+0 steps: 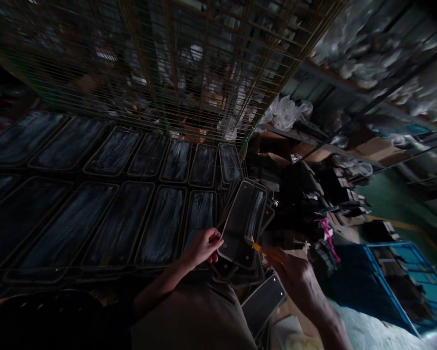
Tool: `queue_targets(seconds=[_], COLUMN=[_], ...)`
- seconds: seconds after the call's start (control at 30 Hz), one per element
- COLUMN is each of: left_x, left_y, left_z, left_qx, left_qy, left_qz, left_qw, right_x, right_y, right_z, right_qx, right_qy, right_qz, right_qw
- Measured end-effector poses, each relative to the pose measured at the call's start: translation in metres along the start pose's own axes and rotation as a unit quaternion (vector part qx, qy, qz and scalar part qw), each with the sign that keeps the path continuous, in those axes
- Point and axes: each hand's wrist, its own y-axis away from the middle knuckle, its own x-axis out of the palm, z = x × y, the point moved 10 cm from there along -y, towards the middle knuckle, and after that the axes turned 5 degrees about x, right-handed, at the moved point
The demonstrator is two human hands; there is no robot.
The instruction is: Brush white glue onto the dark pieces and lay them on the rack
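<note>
My left hand [204,247] pinches the lower left edge of a dark rectangular panel [236,226] with rounded corners, a pale stitched-looking border and small round studs or holes at its near end. My right hand [294,274] is closed around the orange handle of a small brush [257,247], whose tip touches the panel near its right side. Whitish streaks run along the panel's right half; its left half looks plain and dark. Other similar panels lie in an untidy stack under this one.
Rows of streaked dark panels [163,226] cover the surface to the left. Behind them rises a wire mesh cage [160,87]. At right are shelves with plastic bags [287,112], dark stacked goods and a blue-framed crate [386,282]. Another panel [264,304] leans below.
</note>
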Motion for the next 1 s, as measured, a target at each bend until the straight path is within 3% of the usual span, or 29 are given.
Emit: queue_targets(seconds=[0.13, 0.27, 0.37, 0.47, 0.63, 0.73, 0.8, 1.0], left_x=[0.000, -0.002, -0.003, -0.002, -0.002, -0.003, -0.004, -0.006], left_y=[0.001, 0.000, -0.001, -0.002, -0.001, -0.001, -0.001, 0.002], left_z=[0.000, -0.002, -0.001, -0.001, -0.003, -0.002, -0.001, -0.003], left_qx=[-0.014, -0.003, -0.009, -0.025, -0.033, -0.033, -0.029, 0.002], left_qy=[0.012, 0.009, -0.008, -0.017, -0.022, -0.023, -0.027, -0.011], left_qz=[0.002, -0.006, -0.009, -0.006, -0.009, -0.015, -0.017, -0.028], left_qw=[1.000, 1.000, 1.000, 1.000, 0.999, 0.999, 0.999, 1.000], right_x=[0.007, 0.019, 0.015, -0.004, -0.029, -0.021, -0.006, 0.025], right_y=[0.005, -0.029, -0.069, -0.104, -0.135, -0.136, -0.128, -0.062], right_z=[0.013, -0.008, -0.044, -0.077, -0.097, -0.089, -0.074, -0.010], right_qx=[0.013, 0.040, 0.055, 0.055, 0.044, 0.033, 0.013, -0.011], right_qy=[-0.090, -0.193, -0.244, -0.225, -0.116, -0.029, 0.012, -0.045], right_qz=[0.078, 0.096, 0.036, -0.065, -0.183, -0.181, -0.142, 0.026], right_qw=[0.993, 0.976, 0.968, 0.971, 0.975, 0.982, 0.990, 0.999])
